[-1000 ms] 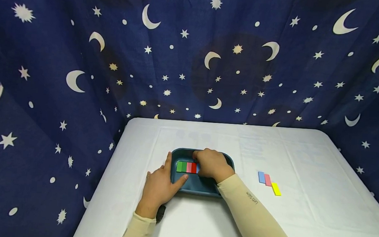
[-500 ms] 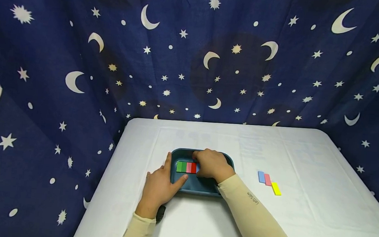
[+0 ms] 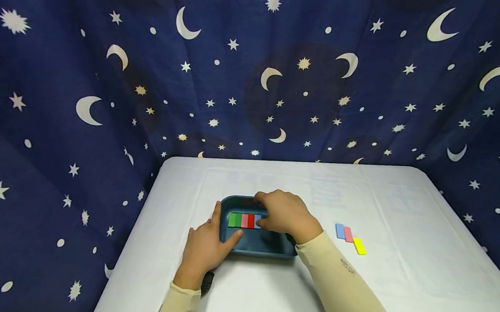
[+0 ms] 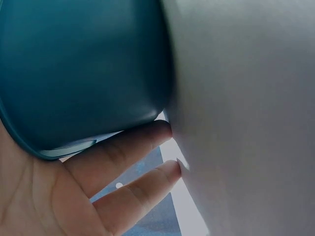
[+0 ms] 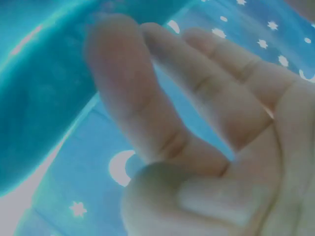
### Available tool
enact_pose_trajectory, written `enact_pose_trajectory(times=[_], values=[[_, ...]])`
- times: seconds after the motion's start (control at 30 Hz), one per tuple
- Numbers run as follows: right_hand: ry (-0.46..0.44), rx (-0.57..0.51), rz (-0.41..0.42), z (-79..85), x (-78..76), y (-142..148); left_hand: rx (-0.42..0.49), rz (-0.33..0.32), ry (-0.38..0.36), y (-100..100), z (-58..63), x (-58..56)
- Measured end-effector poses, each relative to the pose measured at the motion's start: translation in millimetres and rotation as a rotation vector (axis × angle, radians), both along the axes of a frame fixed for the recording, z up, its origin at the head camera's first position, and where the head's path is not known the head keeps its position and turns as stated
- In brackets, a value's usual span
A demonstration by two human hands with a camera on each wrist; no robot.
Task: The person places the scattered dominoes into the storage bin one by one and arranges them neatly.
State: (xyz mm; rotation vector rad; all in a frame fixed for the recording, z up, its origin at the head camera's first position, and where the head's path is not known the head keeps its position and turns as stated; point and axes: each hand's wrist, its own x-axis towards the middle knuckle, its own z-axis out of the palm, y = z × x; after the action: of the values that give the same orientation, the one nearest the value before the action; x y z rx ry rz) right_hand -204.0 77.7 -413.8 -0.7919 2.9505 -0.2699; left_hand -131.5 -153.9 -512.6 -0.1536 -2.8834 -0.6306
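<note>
A row of several small flat tiles (image 3: 244, 221) lies side by side in a dark teal tray (image 3: 263, 247): two green, one pink, one red and a blue tile (image 3: 257, 221) at the right end. My left hand (image 3: 205, 249) rests against the tray's left side, thumb by the front rim; the left wrist view shows its fingers extended along the outer tray wall (image 4: 88, 64). Over the tray's right half hovers my right hand (image 3: 289, 217), thumb near the blue tile. In the right wrist view, nothing sits between that hand's thumb and fingers.
Right of the tray, on the white tabletop (image 3: 398, 282), lie a blue tile (image 3: 340, 231), a pink tile (image 3: 348, 234) and a yellow tile (image 3: 359, 246). A dark blue curtain (image 3: 238, 78) with moons and stars hangs behind and beside the table.
My right hand has risen and shifted a little right off the blue tile, which now shows more. The left hand keeps its place at the tray. The head view has turned slightly.
</note>
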Motion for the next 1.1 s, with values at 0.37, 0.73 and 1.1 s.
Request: enact_pose_trajectory(times=[0.37,0.73,1.1], values=[[0.27,-0.231,0.046,0.1,18.3,57.1,0.011,0.007,0.004,-2.7,-1.5,1.5],[0.419,-0.356,-0.039,-34.2,22.5,125.2,0.016,0.002,0.005,-5.7,-0.1,3.0],[0.406,-0.378,-0.196,-59.9,30.0,177.6,0.031,-0.007,0.004,2.8,-1.0,3.4]])
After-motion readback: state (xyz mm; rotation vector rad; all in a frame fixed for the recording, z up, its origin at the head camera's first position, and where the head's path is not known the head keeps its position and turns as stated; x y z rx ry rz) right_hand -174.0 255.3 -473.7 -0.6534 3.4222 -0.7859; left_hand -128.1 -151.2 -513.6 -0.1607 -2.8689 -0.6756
